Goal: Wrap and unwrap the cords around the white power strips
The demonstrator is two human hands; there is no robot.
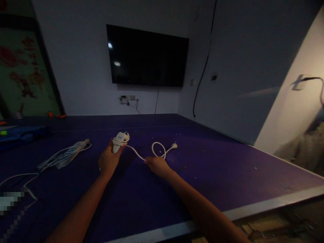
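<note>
My left hand is closed around a white power strip, held up at a tilt above the purple surface. Several turns of its white cord are wound around the strip's body. From there the cord runs across to my right hand, whose fingers are pinched on it. Past my right hand the cord makes a loose loop and ends in a white plug, which lies on the surface.
Another white power strip with loose cords lies on the purple surface at the left. Blue cloth lies beyond it. A television hangs on the far wall above some sockets. A pale edge borders the surface at the front right.
</note>
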